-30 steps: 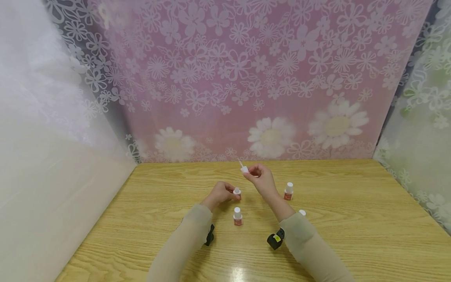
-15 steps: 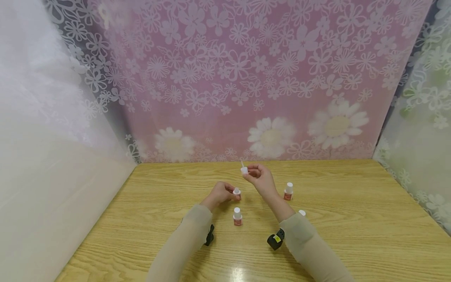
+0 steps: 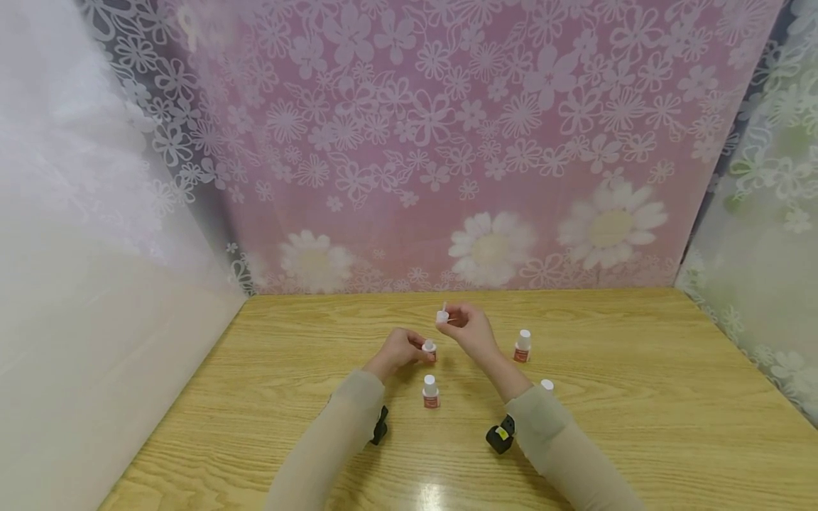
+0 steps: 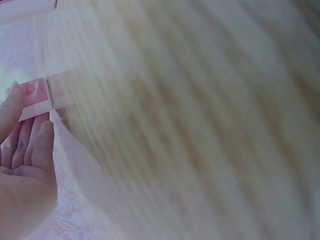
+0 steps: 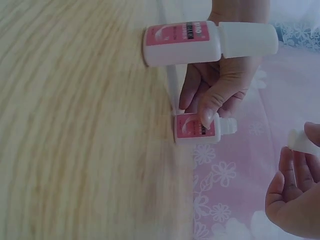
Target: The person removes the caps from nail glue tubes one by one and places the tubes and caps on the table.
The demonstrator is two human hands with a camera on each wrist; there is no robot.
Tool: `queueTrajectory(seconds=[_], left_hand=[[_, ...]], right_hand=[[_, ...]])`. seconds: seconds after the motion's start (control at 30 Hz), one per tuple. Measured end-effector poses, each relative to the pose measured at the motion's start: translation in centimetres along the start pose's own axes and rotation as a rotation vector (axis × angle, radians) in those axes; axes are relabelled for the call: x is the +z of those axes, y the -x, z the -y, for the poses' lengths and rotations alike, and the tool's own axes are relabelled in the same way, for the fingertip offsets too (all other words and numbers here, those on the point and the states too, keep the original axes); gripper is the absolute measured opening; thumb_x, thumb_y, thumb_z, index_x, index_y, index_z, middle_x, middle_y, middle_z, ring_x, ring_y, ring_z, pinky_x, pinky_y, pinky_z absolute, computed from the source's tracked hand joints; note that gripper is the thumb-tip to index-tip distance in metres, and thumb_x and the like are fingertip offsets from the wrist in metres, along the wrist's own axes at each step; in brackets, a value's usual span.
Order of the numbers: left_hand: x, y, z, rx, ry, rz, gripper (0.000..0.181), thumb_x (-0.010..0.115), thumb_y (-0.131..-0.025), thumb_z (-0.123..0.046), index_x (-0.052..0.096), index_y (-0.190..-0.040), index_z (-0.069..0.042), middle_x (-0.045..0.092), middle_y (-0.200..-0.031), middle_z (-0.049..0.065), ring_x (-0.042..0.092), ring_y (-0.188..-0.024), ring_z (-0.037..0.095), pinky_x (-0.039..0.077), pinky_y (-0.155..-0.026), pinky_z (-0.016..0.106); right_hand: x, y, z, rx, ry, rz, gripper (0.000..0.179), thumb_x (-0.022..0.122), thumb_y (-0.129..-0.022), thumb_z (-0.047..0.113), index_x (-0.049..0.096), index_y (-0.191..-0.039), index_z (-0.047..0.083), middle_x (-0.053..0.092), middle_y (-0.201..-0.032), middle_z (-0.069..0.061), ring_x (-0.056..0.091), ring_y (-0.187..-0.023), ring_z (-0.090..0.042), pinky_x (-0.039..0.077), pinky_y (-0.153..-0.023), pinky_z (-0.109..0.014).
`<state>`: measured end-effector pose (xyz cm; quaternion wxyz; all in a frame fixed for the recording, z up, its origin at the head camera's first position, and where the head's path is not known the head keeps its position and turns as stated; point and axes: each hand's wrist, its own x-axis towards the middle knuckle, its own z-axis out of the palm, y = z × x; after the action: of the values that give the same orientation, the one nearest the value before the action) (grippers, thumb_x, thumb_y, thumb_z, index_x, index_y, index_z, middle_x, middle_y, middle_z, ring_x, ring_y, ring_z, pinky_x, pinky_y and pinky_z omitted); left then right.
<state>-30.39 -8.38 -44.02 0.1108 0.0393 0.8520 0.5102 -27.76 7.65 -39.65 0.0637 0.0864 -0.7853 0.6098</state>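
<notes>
My left hand [image 3: 399,349] pinches a small white glue bottle [image 5: 187,131] with a pink label, upright on the table. Its cap is off, and a translucent neck [image 5: 227,126] shows at the top. Above and slightly right of it, my right hand [image 3: 473,332] pinches a white brush cap [image 3: 442,318] between thumb and fingers, its thin applicator pointing upward. A capped bottle [image 3: 431,394] of the same kind stands nearer to me, between the forearms; in the right wrist view it overlaps the left hand. The left wrist view shows the thumb against the held bottle's label [image 4: 34,93].
Another capped bottle [image 3: 522,348] stands right of my right hand. One more white cap [image 3: 547,385] shows behind the right forearm, its bottle mostly hidden. The wooden table [image 3: 307,333] ends at a pink flowered sheet [image 3: 396,142], with pale sheets at both sides.
My right hand has come down a little with the brush cap, and the applicator has turned from leaning left to nearly upright. The left hand and the bottle in it stay put.
</notes>
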Motion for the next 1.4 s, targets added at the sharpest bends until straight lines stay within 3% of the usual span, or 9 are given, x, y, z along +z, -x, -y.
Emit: queueTrajectory(seconds=[0.33, 0.5, 0.7, 1.4], left_hand=[[-0.1, 0.0, 0.1, 0.001, 0.041, 0.015, 0.023, 0.079, -0.063, -0.005, 0.065, -0.081, 0.001, 0.062, -0.077, 0.006, 0.055, -0.07, 0.014, 0.046, -0.062, 0.026], [0.0, 0.1, 0.0, 0.001, 0.033, -0.001, 0.022, 0.076, -0.066, -0.001, 0.065, -0.085, 0.003, 0.063, -0.076, 0.005, 0.054, -0.067, 0.011, 0.046, -0.062, 0.026], [-0.1, 0.3, -0.2, 0.02, -0.005, 0.0, 0.023, 0.076, -0.066, -0.003, 0.066, -0.085, 0.003, 0.063, -0.075, 0.004, 0.051, -0.064, 0.009, 0.044, -0.057, 0.024], [-0.1, 0.2, -0.2, 0.019, -0.004, 0.003, 0.023, 0.077, -0.066, -0.004, 0.066, -0.086, 0.002, 0.062, -0.076, 0.003, 0.046, -0.058, 0.009, 0.039, -0.05, 0.02]], right_hand=[[0.2, 0.0, -1.0, -0.009, 0.172, 0.055, 0.022, 0.07, -0.075, 0.008, 0.061, -0.092, -0.001, 0.062, -0.085, -0.01, 0.058, -0.079, -0.022, 0.047, -0.066, -0.032], [0.0, 0.0, -1.2, 0.04, 0.258, 0.083, 0.022, 0.07, -0.074, 0.007, 0.06, -0.091, -0.002, 0.06, -0.083, -0.009, 0.056, -0.078, -0.022, 0.046, -0.065, -0.032], [-0.2, -0.3, -1.3, 0.1, 0.299, 0.116, 0.022, 0.07, -0.074, 0.007, 0.059, -0.091, -0.001, 0.059, -0.084, -0.009, 0.054, -0.076, -0.021, 0.045, -0.065, -0.033], [-0.1, -1.3, -2.6, 0.12, 0.466, 0.224, 0.016, 0.073, -0.07, 0.002, 0.059, -0.079, 0.0, 0.055, -0.074, -0.005, 0.049, -0.068, -0.017, 0.042, -0.061, -0.029]])
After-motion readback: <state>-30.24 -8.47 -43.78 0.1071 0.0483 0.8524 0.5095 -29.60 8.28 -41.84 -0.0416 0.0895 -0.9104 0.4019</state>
